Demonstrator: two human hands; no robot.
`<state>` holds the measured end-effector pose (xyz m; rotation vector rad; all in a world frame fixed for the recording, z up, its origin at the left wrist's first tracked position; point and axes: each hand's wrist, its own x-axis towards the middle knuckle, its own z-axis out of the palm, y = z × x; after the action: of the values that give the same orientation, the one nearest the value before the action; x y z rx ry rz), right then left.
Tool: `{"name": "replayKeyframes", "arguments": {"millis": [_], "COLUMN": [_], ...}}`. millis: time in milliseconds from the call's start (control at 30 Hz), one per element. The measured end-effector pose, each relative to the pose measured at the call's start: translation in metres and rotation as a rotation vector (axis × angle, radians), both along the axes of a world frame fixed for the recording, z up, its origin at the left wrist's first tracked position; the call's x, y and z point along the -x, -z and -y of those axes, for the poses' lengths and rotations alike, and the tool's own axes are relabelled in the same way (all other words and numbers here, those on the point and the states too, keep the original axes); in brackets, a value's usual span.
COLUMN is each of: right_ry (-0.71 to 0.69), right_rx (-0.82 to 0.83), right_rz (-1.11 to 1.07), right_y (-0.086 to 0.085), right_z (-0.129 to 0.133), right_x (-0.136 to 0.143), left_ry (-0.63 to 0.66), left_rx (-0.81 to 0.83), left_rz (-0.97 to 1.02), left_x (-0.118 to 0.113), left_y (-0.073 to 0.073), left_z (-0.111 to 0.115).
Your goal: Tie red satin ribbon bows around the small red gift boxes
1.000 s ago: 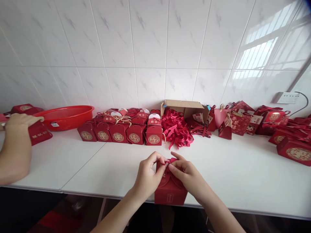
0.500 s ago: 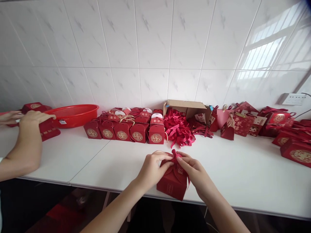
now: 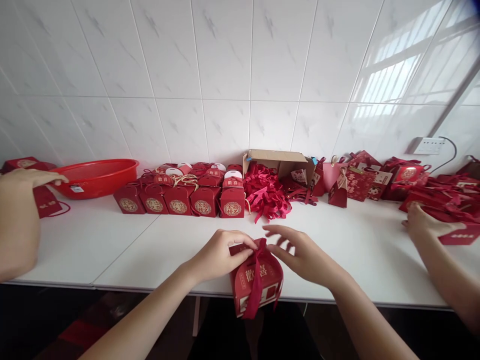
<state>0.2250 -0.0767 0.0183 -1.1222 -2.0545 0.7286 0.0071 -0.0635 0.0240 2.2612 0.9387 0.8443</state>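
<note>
A red gift box with gold characters stands at the table's front edge, slightly tilted toward me. A dark red ribbon is tied at its top, and one tail hangs down over the near face. Thumb and fingers of my left hand pinch the ribbon at the knot, on the box's left side. My right hand hovers just right of the knot, fingers apart and holding nothing. What lies under the left fingertips is partly hidden.
Behind stand rows of red boxes, a pile of loose ribbons and a cardboard carton. A red basin is on the left. Other people's hands reach in at left and right, near more boxes.
The box has been turned, so its lettered face and hanging ribbon tail now show. My right hand has let go of the ribbon. Another person's hand has appeared at the right.
</note>
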Motion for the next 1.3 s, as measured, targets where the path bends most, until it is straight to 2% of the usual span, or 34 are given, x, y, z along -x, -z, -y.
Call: {"name": "replayKeyframes", "arguments": {"millis": [100, 300, 467, 567, 733, 933, 1067, 1200, 1300], "right_ry": [-0.174, -0.301, -0.376, -0.42, -0.43, -0.407, -0.358, -0.365, -0.366], "right_rx": [-0.106, -0.327, -0.357, -0.333, -0.308, -0.29, -0.281, -0.282, -0.285], "right_rz": [-0.044, 0.032, 0.159, 0.125, -0.043, -0.186, -0.202, -0.209, -0.214], "right_y": [0.0, 0.001, 0.007, 0.01, 0.019, 0.027, 0.024, 0.022, 0.025], "right_z": [-0.015, -0.017, -0.017, -0.019, -0.022, -0.027, -0.025, -0.023, -0.025], "right_x": [0.007, 0.004, 0.001, 0.002, 0.005, 0.01, 0.012, 0.013, 0.012], "left_ry": [-0.004, 0.015, 0.001, -0.016, 0.054, 0.139, 0.166, 0.113, 0.133], "left_rx": [-0.07, -0.17, -0.18, -0.13, 0.035, 0.245, 0.251, 0.232, 0.244], "left_rz": [-0.059, -0.199, -0.33, -0.341, -0.222, -0.092, -0.103, -0.119, -0.11], "left_x": [0.001, 0.007, 0.012, 0.013, 0.014, 0.018, 0.02, 0.02, 0.02], "left_y": [-0.004, -0.014, -0.025, -0.03, -0.026, -0.011, -0.005, -0.011, -0.013], "left_z": [0.0, 0.001, 0.0, -0.001, -0.004, -0.01, -0.014, -0.015, -0.013]}}
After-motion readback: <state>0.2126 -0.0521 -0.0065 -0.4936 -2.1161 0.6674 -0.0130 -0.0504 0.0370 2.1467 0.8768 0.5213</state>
